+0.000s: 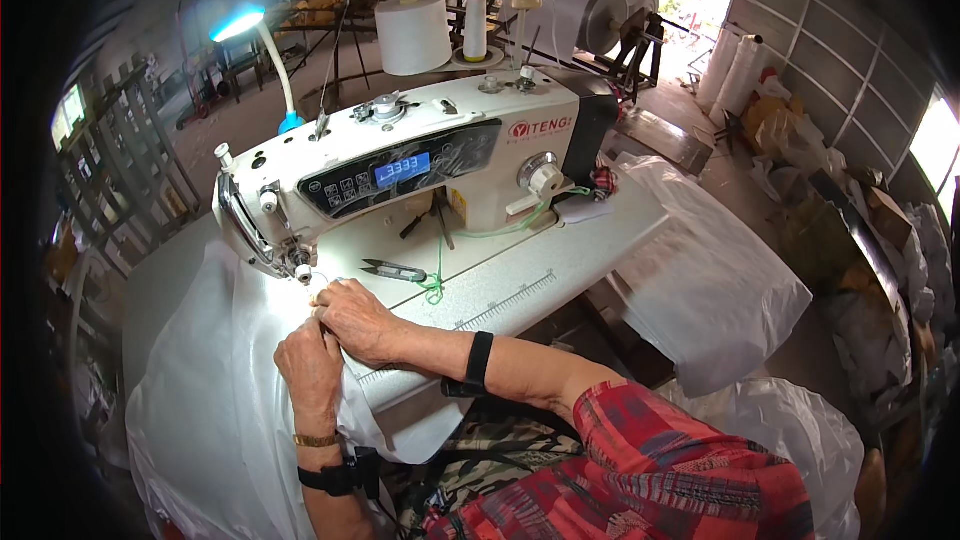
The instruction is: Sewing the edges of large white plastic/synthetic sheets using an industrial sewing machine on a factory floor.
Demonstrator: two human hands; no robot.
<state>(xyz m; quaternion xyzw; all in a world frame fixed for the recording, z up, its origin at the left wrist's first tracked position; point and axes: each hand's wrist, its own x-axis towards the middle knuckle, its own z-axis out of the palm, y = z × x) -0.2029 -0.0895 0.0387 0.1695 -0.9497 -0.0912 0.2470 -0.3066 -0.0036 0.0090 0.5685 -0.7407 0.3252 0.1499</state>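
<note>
My left hand (308, 360) and my right hand (362, 322) meet at the left end of a white sewing machine (470, 200), just below its needle area. The fingers of both are bent and pressed together on a thin white sheet (215, 380), which drapes off the table's left side and front. Their tips partly hide the edge they pinch. Right of the hands, a pair of thread snips (394, 271) lies on the machine bed beside a tangle of green string (434, 286).
A lit lamp (240, 24) bends over the machine's left end. Behind stand a big white thread cone (413, 34) and a slimmer spool (475, 28). Translucent plastic sheeting (715, 280) hangs off the table's right end. Metal railings (130, 160) stand at the left.
</note>
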